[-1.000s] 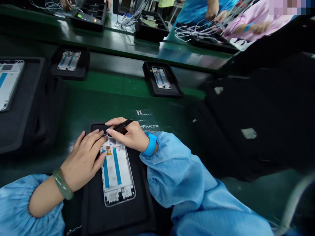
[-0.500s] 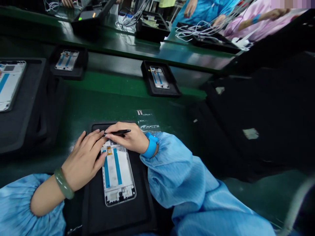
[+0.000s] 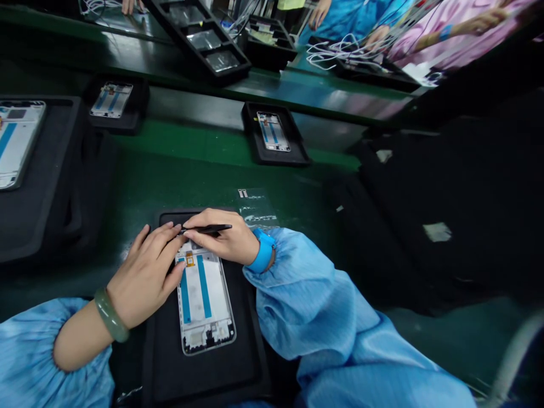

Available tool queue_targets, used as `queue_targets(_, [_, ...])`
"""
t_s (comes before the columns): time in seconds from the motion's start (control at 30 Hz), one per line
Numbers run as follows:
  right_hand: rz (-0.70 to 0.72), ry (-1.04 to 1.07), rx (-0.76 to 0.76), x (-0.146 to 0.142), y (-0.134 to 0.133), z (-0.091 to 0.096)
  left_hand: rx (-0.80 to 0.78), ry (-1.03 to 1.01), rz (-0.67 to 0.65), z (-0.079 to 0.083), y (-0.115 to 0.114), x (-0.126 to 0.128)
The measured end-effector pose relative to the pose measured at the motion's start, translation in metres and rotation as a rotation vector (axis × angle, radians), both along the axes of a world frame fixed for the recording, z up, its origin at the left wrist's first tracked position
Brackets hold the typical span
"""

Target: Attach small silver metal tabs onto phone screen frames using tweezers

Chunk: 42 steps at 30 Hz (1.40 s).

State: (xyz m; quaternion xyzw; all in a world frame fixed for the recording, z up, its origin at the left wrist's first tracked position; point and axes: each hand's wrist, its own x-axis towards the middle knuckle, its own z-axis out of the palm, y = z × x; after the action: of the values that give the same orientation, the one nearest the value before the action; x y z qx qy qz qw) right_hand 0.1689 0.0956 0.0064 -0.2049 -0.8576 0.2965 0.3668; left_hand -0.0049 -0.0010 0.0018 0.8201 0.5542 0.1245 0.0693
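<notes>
A silver phone frame (image 3: 216,294) with two blue adhesive strips lies in a black foam tray (image 3: 164,362) in front of me. On its upper left edge rests my left hand (image 3: 147,269), fingers stretched out and a green bangle at the wrist. My right hand (image 3: 225,233) pinches a slim black pen-like tool (image 3: 216,228) over the top end of the frame. The tool's tip lies close to my left fingertips, which partly hide it and that corner. Near the left thumb, a small orange flex cable (image 3: 189,259) shows on the frame.
Behind the tray lies a clear plastic film (image 3: 257,207) on the green bench. Further phone frames (image 3: 272,131) sit in black trays at the back and left. Stacked black foam trays (image 3: 395,215) stand at right. People work beyond a raised ledge with a compartmented black tray (image 3: 206,39) and white cables (image 3: 335,54).
On the far ledge, a black tray has swung right and tilted, showing its compartments. My hands and the phone frame stay almost where they were; the tool has shifted only slightly.
</notes>
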Motion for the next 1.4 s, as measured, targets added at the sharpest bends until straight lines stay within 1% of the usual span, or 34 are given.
queue_targets(0.2, [-0.048, 0.074, -0.123, -0.001, 0.002, -0.001, -0.024, 0.001, -0.004, 0.0, 0.0, -0.001])
queue_targets(0.3, [-0.111, 0.065, -0.195, 0.001, 0.001, -0.001, -0.023, -0.019, 0.0, 0.0, 0.0, -0.001])
queue_targets(0.4, [-0.188, 0.082, -0.245, 0.002, 0.009, 0.007, -0.011, -0.042, -0.003, 0.001, 0.001, -0.001])
queue_targets(0.47, [-0.249, 0.054, -0.25, -0.004, 0.028, 0.018, -0.007, -0.05, -0.001, 0.002, 0.001, 0.0])
queue_targets(0.53, [-0.315, -0.084, -0.252, -0.022, 0.059, 0.033, -0.011, -0.048, 0.008, 0.001, 0.001, 0.002])
queue_targets(0.6, [-0.327, -0.396, -0.25, -0.053, 0.098, 0.045, -0.014, -0.045, 0.02, 0.001, 0.002, 0.003])
queue_targets(0.67, [-0.326, -0.476, -0.201, -0.092, 0.134, 0.051, -0.011, -0.053, 0.029, 0.001, 0.002, 0.005])
queue_targets(0.73, [-0.346, -0.511, -0.12, -0.133, 0.16, 0.046, -0.004, -0.076, 0.028, 0.001, 0.002, 0.006])
queue_targets(0.83, [-0.323, -0.546, -0.01, -0.184, 0.179, 0.026, 0.01, -0.118, 0.03, 0.001, 0.004, 0.006])
queue_targets(0.9, [-0.275, -0.58, 0.038, -0.207, 0.183, 0.013, 0.017, -0.139, 0.041, 0.0, 0.005, 0.006])
queue_targets(0.97, [-0.244, -0.618, 0.069, -0.219, 0.186, 0.004, 0.017, -0.149, 0.048, -0.001, 0.008, 0.005])
queue_targets(1.03, [-0.226, -0.654, 0.091, -0.223, 0.189, 0.003, 0.011, -0.155, 0.048, -0.001, 0.009, 0.004])
queue_targets(1.1, [-0.219, -0.68, 0.112, -0.219, 0.193, 0.01, 0.007, -0.164, 0.048, -0.001, 0.01, 0.004])
queue_targets(1.17, [-0.226, -0.69, 0.138, -0.211, 0.197, 0.025, 0.006, -0.172, 0.056, -0.001, 0.011, 0.005])
queue_targets(1.3, [-0.265, -0.679, 0.188, -0.19, 0.198, 0.064, 0.031, -0.154, 0.075, -0.001, 0.009, 0.006])
queue_targets(1.4, [-0.267, -0.654, 0.241, -0.175, 0.184, 0.093, 0.043, -0.14, 0.067, -0.003, 0.008, 0.006])
